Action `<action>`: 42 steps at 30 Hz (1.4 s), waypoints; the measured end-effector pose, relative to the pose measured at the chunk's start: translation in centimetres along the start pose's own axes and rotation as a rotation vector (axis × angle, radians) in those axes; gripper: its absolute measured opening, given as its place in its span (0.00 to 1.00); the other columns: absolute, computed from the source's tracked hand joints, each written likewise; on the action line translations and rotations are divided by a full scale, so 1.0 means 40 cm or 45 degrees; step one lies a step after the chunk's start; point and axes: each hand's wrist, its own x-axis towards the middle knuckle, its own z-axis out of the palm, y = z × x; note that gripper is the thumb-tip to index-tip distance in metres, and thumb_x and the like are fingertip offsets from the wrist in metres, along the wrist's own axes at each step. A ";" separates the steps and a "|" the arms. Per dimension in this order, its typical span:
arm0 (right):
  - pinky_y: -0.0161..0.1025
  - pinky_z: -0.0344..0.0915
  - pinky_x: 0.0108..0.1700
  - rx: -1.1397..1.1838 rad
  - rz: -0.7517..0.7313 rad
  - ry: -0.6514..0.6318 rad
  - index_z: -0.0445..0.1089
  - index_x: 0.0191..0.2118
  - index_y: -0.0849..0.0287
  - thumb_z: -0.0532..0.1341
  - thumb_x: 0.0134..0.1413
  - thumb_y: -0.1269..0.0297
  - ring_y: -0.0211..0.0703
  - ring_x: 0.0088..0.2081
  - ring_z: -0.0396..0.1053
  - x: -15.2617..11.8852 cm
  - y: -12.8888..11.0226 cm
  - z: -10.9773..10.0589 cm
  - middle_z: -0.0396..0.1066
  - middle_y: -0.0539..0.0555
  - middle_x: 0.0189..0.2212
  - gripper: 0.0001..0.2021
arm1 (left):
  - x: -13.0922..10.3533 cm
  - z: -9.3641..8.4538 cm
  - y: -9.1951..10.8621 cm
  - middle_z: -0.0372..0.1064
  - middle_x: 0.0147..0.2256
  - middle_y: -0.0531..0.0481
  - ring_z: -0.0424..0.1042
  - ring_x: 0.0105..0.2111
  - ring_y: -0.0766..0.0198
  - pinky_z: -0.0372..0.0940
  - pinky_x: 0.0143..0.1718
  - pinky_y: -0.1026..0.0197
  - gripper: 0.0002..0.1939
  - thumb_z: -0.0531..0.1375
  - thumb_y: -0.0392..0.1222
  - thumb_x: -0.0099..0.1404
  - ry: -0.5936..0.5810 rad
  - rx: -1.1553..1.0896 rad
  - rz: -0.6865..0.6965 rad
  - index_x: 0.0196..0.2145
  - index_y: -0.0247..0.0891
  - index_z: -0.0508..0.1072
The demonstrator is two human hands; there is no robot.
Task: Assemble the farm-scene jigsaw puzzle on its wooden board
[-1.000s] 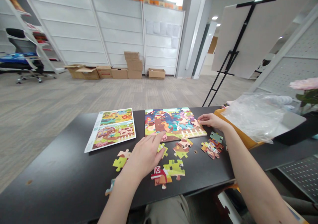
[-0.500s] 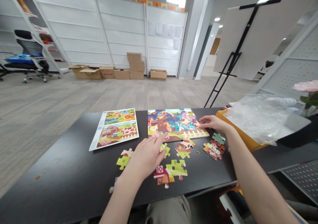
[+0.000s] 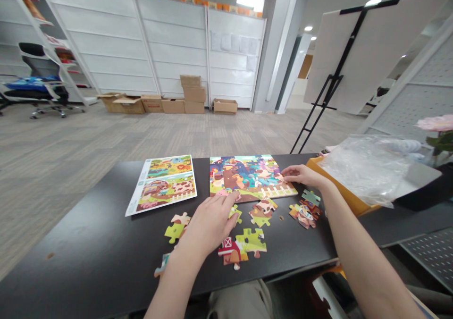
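Puzzle board (image 3: 247, 198): barely moved.
Left hand (image 3: 212, 217): loosely open, by your board's near edge.
Right hand (image 3: 300, 173): can't tell your grip.
Loose pieces (image 3: 173, 231) beside left hand: dragging it could scatter them.

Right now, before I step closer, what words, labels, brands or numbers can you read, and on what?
No text reads clearly.
Picture sheet: tiny marks along its left margin, too small.
Cardboard box with reddish print: too blurred.
Papers on the white panels: too faint to tell.
Red barn puzzle piece: a white X pattern, seemingly a barn door, not lettering.
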 end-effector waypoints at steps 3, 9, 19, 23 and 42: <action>0.37 0.60 0.31 0.007 -0.024 0.063 0.79 0.40 0.63 0.71 0.40 0.44 0.40 0.29 0.66 -0.001 -0.004 0.002 0.74 0.53 0.27 0.27 | 0.001 -0.005 0.000 0.74 0.52 0.43 0.73 0.51 0.53 0.68 0.50 0.52 0.21 0.55 0.40 0.72 0.006 -0.006 -0.022 0.61 0.39 0.62; 0.38 0.63 0.32 0.040 -0.029 0.059 0.78 0.36 0.62 0.72 0.38 0.45 0.43 0.29 0.69 0.004 0.002 0.006 0.75 0.54 0.27 0.24 | 0.002 -0.013 -0.003 0.75 0.51 0.45 0.73 0.52 0.54 0.68 0.49 0.53 0.18 0.55 0.40 0.72 -0.013 -0.019 -0.026 0.58 0.41 0.66; 0.39 0.66 0.32 0.024 -0.068 0.413 0.77 0.32 0.61 0.67 0.44 0.40 0.46 0.30 0.71 -0.002 -0.033 0.008 0.78 0.57 0.29 0.24 | 0.000 -0.004 0.002 0.76 0.45 0.45 0.75 0.46 0.54 0.69 0.48 0.52 0.10 0.58 0.37 0.70 -0.127 0.010 -0.024 0.47 0.40 0.74; 0.40 0.67 0.33 -0.009 -0.088 0.412 0.76 0.32 0.60 0.65 0.46 0.43 0.47 0.30 0.72 0.003 -0.044 0.021 0.78 0.57 0.28 0.22 | 0.016 0.008 0.032 0.75 0.46 0.44 0.74 0.48 0.53 0.68 0.50 0.50 0.09 0.58 0.40 0.70 -0.134 -0.008 -0.004 0.46 0.39 0.74; 0.39 0.64 0.31 -0.053 -0.175 0.387 0.76 0.31 0.59 0.62 0.52 0.47 0.45 0.28 0.70 0.003 -0.077 0.056 0.77 0.55 0.26 0.18 | 0.144 0.099 0.221 0.76 0.42 0.40 0.73 0.46 0.46 0.68 0.49 0.45 0.16 0.65 0.49 0.64 -0.106 0.017 -0.276 0.42 0.35 0.72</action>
